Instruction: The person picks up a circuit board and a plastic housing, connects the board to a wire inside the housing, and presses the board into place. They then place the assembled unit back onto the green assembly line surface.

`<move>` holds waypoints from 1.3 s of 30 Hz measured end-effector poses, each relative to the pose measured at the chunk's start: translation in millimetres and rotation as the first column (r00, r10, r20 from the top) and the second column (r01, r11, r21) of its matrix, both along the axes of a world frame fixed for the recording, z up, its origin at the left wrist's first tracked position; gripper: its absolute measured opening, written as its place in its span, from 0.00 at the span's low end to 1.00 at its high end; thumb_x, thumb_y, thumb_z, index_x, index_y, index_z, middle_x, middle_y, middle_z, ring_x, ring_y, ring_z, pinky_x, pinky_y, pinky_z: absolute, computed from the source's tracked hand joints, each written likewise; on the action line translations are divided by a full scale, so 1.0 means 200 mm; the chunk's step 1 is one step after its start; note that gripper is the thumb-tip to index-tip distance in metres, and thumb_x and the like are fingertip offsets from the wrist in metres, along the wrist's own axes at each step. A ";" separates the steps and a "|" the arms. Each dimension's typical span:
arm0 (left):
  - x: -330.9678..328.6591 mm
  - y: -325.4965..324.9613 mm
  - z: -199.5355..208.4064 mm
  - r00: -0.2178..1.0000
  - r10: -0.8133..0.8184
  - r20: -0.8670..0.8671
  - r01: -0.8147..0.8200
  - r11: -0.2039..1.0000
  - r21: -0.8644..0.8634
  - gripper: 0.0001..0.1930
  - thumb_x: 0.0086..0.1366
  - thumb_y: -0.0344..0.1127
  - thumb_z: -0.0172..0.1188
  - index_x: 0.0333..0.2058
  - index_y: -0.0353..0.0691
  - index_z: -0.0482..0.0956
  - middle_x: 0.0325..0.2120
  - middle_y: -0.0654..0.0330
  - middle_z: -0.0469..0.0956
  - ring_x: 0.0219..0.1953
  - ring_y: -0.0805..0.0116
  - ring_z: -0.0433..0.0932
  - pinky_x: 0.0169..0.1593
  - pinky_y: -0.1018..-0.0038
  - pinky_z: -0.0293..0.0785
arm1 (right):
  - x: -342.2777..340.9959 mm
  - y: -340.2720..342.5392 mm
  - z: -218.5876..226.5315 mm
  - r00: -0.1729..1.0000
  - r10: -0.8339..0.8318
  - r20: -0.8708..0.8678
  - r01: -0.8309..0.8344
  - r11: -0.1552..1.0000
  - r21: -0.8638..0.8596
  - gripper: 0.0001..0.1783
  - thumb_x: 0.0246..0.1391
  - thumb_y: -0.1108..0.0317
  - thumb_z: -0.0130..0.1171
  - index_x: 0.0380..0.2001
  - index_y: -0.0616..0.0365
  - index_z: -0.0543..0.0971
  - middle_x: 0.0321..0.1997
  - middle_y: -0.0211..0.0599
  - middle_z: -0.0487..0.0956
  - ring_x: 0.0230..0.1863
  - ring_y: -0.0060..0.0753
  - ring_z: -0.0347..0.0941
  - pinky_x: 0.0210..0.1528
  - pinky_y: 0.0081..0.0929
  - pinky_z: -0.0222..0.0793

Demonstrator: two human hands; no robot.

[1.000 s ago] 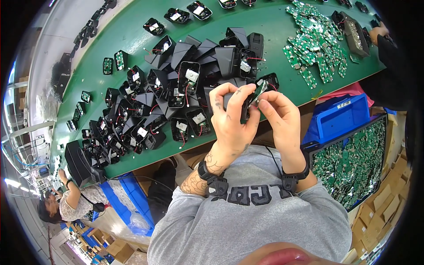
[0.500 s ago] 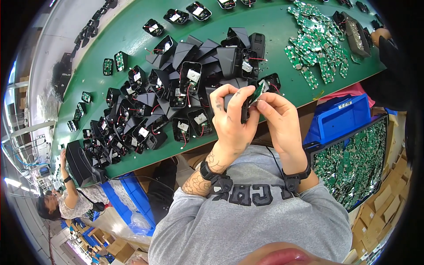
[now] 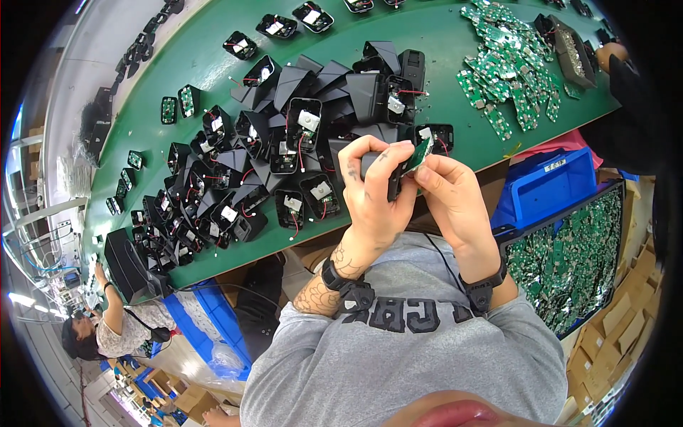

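Above the table's near edge, my left hand (image 3: 377,188) is wrapped round a black plastic housing (image 3: 393,186), most of which the fingers hide. At the housing's mouth stands a tilted green circuit board (image 3: 421,152). The thumb and fingers of my right hand (image 3: 457,198) pinch the board's lower end. Whether a wire runs between board and housing I cannot tell. Just behind my hands lies another open housing (image 3: 442,135) with a white part and red wire. To the left is a heap of black housings (image 3: 292,87), several showing boards and red wires.
Loose circuit boards (image 3: 509,67) are piled on the green table (image 3: 455,89), beside a bin of small metal parts (image 3: 571,57). Another person's hand (image 3: 612,53) is there. Right of me stand a blue bin (image 3: 548,191) and a tray of boards (image 3: 569,263). Another person (image 3: 117,331) works at left.
The circuit board has turned so that more of its green face shows above my fingers. My right hand has shifted slightly; my left keeps its grip on the housing.
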State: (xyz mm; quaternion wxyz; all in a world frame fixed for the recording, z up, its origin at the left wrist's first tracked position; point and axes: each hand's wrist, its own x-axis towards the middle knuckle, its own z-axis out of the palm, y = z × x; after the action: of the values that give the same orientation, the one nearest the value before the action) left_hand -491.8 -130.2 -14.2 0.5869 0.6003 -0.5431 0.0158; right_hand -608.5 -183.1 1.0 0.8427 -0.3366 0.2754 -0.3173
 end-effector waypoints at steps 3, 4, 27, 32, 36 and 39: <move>0.01 0.00 0.02 1.000 -0.010 0.010 0.010 1.000 -0.002 0.28 0.43 0.17 0.63 0.46 0.43 0.73 0.39 0.58 0.78 0.44 0.57 0.71 0.43 0.67 0.72 | 0.00 -0.01 0.00 0.998 0.048 0.046 -0.049 0.998 0.031 0.07 0.56 0.70 0.60 0.36 0.61 0.79 0.35 0.27 0.78 0.37 0.17 0.70 0.43 0.19 0.66; 0.01 0.00 0.02 1.000 -0.016 0.018 0.016 1.000 0.001 0.28 0.43 0.17 0.63 0.46 0.43 0.73 0.38 0.58 0.78 0.44 0.57 0.71 0.43 0.67 0.72 | 0.00 -0.01 0.00 0.997 0.053 0.058 -0.055 0.998 0.033 0.07 0.56 0.69 0.61 0.36 0.61 0.79 0.35 0.27 0.78 0.37 0.17 0.70 0.43 0.19 0.66; 0.01 0.01 0.03 0.977 -0.195 -0.086 0.199 0.979 0.037 0.29 0.42 0.14 0.59 0.45 0.44 0.72 0.38 0.57 0.77 0.46 0.57 0.71 0.42 0.67 0.75 | -0.07 -0.08 -0.04 0.977 0.210 0.030 -0.210 0.978 0.013 0.13 0.52 0.66 0.64 0.38 0.64 0.80 0.38 0.31 0.79 0.41 0.23 0.74 0.48 0.26 0.69; 0.02 0.02 0.01 0.964 -0.228 -0.139 0.238 0.969 0.063 0.27 0.43 0.14 0.58 0.45 0.43 0.73 0.38 0.53 0.73 0.47 0.56 0.71 0.38 0.66 0.77 | -0.07 -0.07 -0.06 0.980 0.196 0.048 -0.198 0.979 0.046 0.11 0.52 0.67 0.64 0.37 0.62 0.80 0.37 0.30 0.79 0.39 0.21 0.72 0.45 0.24 0.68; 0.02 0.02 0.00 0.982 -0.183 -0.047 0.188 0.970 0.155 0.24 0.47 0.16 0.57 0.44 0.40 0.70 0.39 0.56 0.73 0.45 0.60 0.67 0.49 0.66 0.65 | -0.04 -0.02 -0.06 0.994 0.103 0.035 -0.105 0.993 0.057 0.08 0.53 0.67 0.63 0.33 0.61 0.79 0.35 0.28 0.78 0.37 0.20 0.71 0.42 0.22 0.67; 0.00 0.03 0.00 0.983 -0.170 -0.072 0.179 0.974 0.140 0.23 0.48 0.16 0.58 0.45 0.40 0.70 0.39 0.58 0.74 0.45 0.60 0.65 0.49 0.66 0.64 | -0.01 0.02 -0.06 1.000 0.015 0.010 -0.014 1.000 -0.001 0.08 0.53 0.69 0.63 0.34 0.59 0.78 0.33 0.26 0.77 0.36 0.18 0.70 0.41 0.20 0.66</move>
State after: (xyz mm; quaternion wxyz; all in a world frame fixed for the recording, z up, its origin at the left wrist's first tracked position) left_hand -491.5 -124.7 -13.4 0.5566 0.5917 -0.5757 -0.0934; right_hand -610.7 -179.1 -10.6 0.8462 -0.3375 0.2684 -0.3131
